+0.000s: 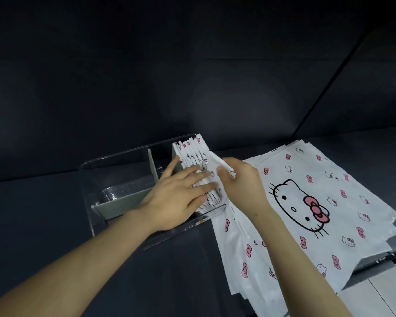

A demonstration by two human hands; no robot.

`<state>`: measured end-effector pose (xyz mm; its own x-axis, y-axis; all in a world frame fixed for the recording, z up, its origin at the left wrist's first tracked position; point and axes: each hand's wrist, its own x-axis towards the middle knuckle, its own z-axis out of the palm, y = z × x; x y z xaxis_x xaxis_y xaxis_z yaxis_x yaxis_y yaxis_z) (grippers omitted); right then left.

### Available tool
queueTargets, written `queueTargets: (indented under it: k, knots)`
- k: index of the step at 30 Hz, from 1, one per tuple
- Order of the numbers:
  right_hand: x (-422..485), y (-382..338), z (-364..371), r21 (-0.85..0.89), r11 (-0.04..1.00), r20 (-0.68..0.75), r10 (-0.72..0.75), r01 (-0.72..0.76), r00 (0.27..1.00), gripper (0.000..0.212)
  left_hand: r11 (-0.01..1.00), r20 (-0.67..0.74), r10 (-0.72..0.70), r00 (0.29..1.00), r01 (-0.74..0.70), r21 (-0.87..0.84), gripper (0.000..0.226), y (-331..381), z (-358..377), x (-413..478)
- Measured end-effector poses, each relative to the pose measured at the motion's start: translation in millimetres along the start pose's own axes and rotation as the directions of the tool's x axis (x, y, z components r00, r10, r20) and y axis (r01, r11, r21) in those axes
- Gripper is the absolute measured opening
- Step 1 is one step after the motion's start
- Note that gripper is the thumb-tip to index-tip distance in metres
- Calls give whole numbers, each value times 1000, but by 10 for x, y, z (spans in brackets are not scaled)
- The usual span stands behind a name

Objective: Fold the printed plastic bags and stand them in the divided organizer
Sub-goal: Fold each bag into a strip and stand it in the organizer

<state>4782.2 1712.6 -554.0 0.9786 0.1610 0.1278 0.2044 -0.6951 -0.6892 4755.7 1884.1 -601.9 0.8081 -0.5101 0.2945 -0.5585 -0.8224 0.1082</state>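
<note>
Left hand: my left hand [181,197] lies flat with fingers straight and spread. It presses on the tops of the row of folded bags [192,152] and grips nothing.
Right hand: my right hand [240,181] has thumb and fingers curled and pinched on one folded bag [217,162], held at the organizer's right end.
Organizer: the clear organizer [87,191] stands on the dark counter [44,202]. A grey divider [152,165] crosses it, and the compartments left of that divider show no bags.
Row: the folded bags stand on edge in the organizer's right compartment, packed side by side and fanning out a little at the top.
Key relation: the pinched bag sits just beside the last bag of the row, on the organizer's right side. Its long axis runs nearly parallel to the standing bags, tilted rather than upright. My right hand is the nearer one to that gap, while my left hand holds the row over toward the divider.
Next move, as I judge it: slide the bag down between the row and the organizer's right wall, then straighten it.
Flat bags: the unfolded flat bags [318,202] lie stacked right of the organizer, so folding work remains.
</note>
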Motion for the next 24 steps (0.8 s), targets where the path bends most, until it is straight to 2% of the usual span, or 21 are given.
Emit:
queueTargets:
  k: [6,10,12,16,20,24]
  knots:
    - [74,11,61,56,998,40,32,-34,999,25,1000,-12,-21,1000,21,8,43,6,14,-41]
    - [-2,113,153,86,995,115,35,-45,993,28,999,-4,-37,999,37,19,45,23,27,-57]
    - [-79,133,181,96,994,103,46,-56,994,29,998,-8,-59,998,59,25,46,27,38,-71]
    - [-183,159,231,-108,994,-35,21,-24,999,30,994,-4,-108,994,108,23,51,43,67,-90]
    - [-175,134,363,-278,960,18,13,-8,1000,46,990,23,-138,990,137,22,62,75,83,-96]
    - [-133,98,413,-314,946,26,90,-77,996,37,989,5,-148,989,148,20,56,80,-2,-162]
